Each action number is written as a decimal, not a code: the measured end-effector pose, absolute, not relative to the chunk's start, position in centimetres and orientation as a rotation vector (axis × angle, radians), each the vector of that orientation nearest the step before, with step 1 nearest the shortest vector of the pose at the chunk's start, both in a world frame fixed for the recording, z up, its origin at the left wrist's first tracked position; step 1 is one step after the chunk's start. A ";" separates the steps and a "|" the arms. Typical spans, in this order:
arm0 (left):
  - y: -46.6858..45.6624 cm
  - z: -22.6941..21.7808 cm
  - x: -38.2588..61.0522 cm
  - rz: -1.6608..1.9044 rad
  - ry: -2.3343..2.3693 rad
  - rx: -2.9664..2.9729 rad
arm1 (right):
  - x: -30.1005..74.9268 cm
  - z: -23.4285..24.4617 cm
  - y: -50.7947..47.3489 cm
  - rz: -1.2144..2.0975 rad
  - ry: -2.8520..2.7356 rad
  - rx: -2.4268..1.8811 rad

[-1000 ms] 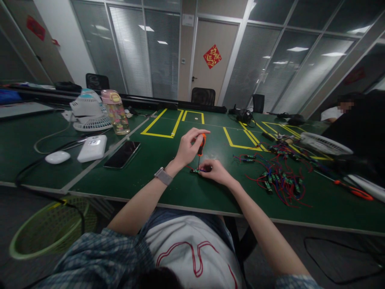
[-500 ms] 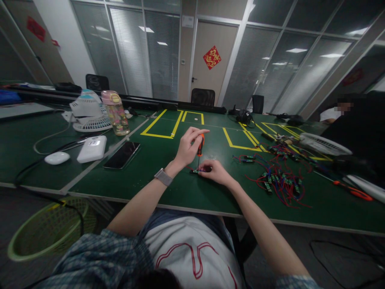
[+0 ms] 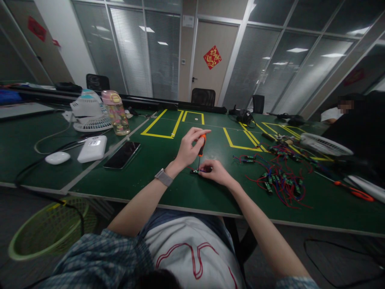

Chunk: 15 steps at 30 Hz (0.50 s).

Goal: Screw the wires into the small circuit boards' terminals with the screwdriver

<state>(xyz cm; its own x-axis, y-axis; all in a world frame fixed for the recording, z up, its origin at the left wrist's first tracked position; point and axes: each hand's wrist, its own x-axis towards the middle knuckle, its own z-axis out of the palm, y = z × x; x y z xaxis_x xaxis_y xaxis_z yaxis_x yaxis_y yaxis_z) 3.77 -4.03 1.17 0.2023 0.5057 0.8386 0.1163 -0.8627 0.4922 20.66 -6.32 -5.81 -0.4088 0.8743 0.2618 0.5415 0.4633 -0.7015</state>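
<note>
My left hand [image 3: 190,147] grips an orange-and-black screwdriver [image 3: 201,147] by its handle, index finger stretched across the top. The shaft points down, slightly tilted, with its tip on a small green circuit board [image 3: 195,171] lying on the table. My right hand [image 3: 213,171] pinches the board's right end from the side, fingers closed, and partly covers it. A thin red wire shows at the board's left side. To the right lies a tangled pile of similar small boards with red and blue wires [image 3: 281,180].
A black phone [image 3: 122,155], a white power bank [image 3: 92,149] and a water bottle [image 3: 116,114] stand on the left, near a white fan [image 3: 90,112]. Yellow tape [image 3: 158,136] marks the green table. Orange-handled tool [image 3: 362,195] lies right; another person sits far right.
The screwdriver handle has tilted slightly to the right at its top, and my left hand has shifted a little with it. My right hand and the circuit board stay in place.
</note>
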 end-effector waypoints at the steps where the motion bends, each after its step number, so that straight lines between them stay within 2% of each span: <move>1: -4.1 1.2 3.8 1.705 0.589 2.167 | 20.6 -5.8 -6.3 0.704 -2.097 -1.177; 8: -3.8 0.8 4.1 1.775 0.609 2.154 | 20.6 -5.9 -6.3 0.696 -2.080 -1.198; 15: -3.9 0.9 4.0 1.698 0.556 2.149 | 20.5 -5.8 -6.4 0.696 -2.065 -1.212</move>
